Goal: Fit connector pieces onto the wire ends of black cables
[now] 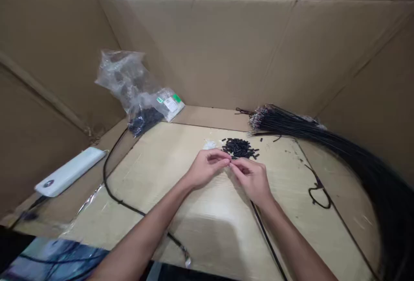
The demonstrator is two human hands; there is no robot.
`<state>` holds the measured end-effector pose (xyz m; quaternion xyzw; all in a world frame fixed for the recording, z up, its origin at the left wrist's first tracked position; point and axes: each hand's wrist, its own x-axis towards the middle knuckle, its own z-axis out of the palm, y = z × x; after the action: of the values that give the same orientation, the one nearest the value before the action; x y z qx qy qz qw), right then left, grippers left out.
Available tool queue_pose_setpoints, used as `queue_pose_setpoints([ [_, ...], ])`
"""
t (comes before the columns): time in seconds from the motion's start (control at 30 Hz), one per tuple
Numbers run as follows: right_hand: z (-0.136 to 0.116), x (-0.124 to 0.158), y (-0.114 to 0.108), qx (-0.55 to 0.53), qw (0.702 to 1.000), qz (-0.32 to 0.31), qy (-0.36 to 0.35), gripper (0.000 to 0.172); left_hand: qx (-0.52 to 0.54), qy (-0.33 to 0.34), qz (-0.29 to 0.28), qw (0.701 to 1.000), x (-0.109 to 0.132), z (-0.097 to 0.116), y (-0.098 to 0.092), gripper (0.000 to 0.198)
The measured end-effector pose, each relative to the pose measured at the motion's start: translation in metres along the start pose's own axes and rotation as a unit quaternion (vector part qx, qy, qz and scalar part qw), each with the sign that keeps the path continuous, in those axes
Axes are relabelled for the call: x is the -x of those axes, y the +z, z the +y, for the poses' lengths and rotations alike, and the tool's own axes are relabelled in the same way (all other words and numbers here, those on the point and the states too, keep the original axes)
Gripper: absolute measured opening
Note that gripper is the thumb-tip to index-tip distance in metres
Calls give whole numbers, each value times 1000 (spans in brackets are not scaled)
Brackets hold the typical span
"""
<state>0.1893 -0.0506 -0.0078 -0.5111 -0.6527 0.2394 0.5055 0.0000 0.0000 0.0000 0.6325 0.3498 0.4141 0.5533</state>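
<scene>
My left hand [207,168] and my right hand [254,179] meet fingertip to fingertip over the middle of the table, both closed in a pinch. A black cable [267,238] comes out from under my right hand and runs down to the bottom edge; its end is hidden in the fingers. What my left fingertips pinch is too small to make out. Just beyond the hands lies a pile of short black tube pieces [239,147]. Beside it, to the left, is a small heap of white parts [209,144].
Right: a thick bundle of black cables [291,123] and a small cable loop [320,197]. Left: clear plastic bags [124,78], a white elongated device [71,171], and another black cable [129,206] ending in a white connector [188,262]. Cardboard walls [210,52] surround the table.
</scene>
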Motion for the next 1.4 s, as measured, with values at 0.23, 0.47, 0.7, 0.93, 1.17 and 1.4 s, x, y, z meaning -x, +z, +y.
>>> queue_pose_setpoints([
  [0.23, 1, 0, 3, -36, 998, 3, 43, 21, -64, 49, 11, 997, -1, 2, -3, 14],
  [0.47, 1, -2, 5, -153, 979, -22, 131, 34, -69, 45, 28, 996, -2, 4, -2, 16],
  [0.7, 0, -4, 7, -215, 962, -6, 165, 43, -35, 30, 32, 998, -2, 6, -1, 15],
  [0.93, -3, -8, 5, -260, 947, 20, 185, 47, 1, 15, 51, 999, -3, 4, 0, 15],
  [1.17, -6, -9, 5, -307, 926, 39, 214, 46, 85, -31, 60, 994, -4, -1, 2, 32],
  [1.4, -10, -9, 7, -343, 908, 46, 235, 47, 143, -61, 67, 986, -1, -2, 10, 45],
])
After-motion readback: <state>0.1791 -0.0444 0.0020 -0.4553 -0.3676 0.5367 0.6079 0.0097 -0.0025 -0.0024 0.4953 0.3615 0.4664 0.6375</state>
